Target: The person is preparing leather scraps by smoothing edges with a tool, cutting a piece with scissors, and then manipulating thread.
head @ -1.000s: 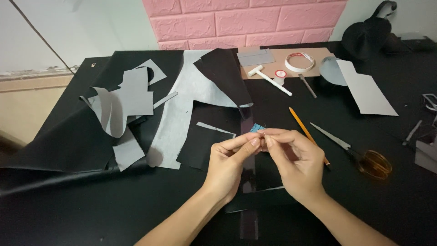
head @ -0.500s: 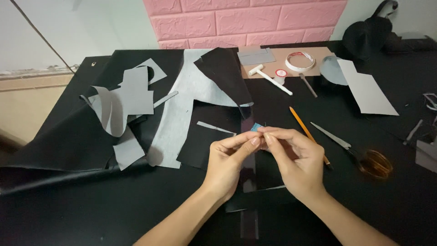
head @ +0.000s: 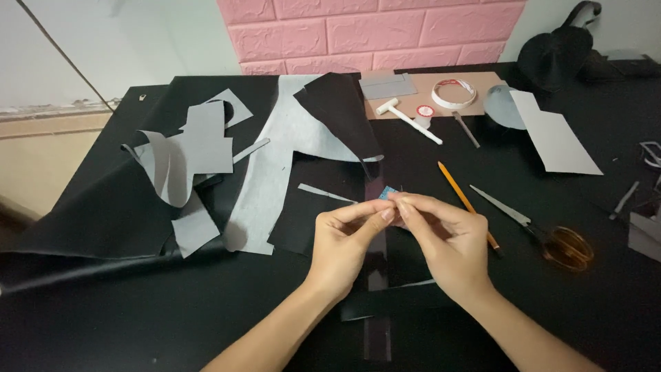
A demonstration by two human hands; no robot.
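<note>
**Hands pinch a small blue piece above the black strip**

Your left hand (head: 344,238) and right hand (head: 447,238) meet at the fingertips over the middle of the dark surface (head: 103,324). Both are closed in a pinch on a small blue piece (head: 387,192), of which only a corner shows above your thumbs; what it is made of cannot be told. The left thumb and forefinger grip it from the left, the right thumb and forefinger from the right, and the tips touch each other.

Right under your hands lies a black strip (head: 375,303) running toward you, crossed by another black band near your wrists. It looks as if the strip rises up to the pinch, but the hands hide that part.

Just to the right of your right hand lies an orange pencil (head: 468,204), slanted, its lower end behind your knuckles. Beyond it are scissors (head: 544,231) with amber handles, blades pointing up and left. To the left of your hands, grey and black scraps (head: 200,155) are heaped, some curled, with a large grey sheet (head: 275,165) beside them. At the far edge, on a brown board (head: 482,77), sit a roll of tape (head: 454,93) and a white tool (head: 407,118). A grey card (head: 558,138) lies well apart to the right.
</note>
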